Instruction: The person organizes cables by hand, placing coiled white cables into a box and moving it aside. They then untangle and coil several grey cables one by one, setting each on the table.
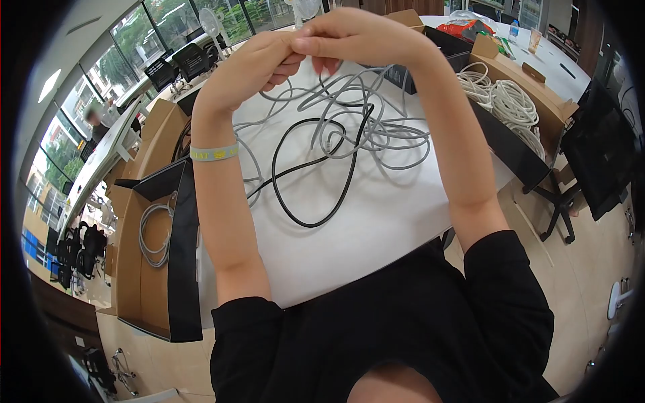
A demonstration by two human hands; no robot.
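Loosely, gray cable (402, 119) lies tangled below the left hand (254, 66) and right hand (363, 37), whose curled fingers meet, grip unclear.

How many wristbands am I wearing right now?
1: the grey and yellow wristband around your left wrist, below the left hand. The right hand has none at its wrist, and no sleeve hides another.

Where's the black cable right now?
Head view: the black cable lies looped on the white table, between the forearms and nearer the left forearm, its far part tangled with the gray cabling.
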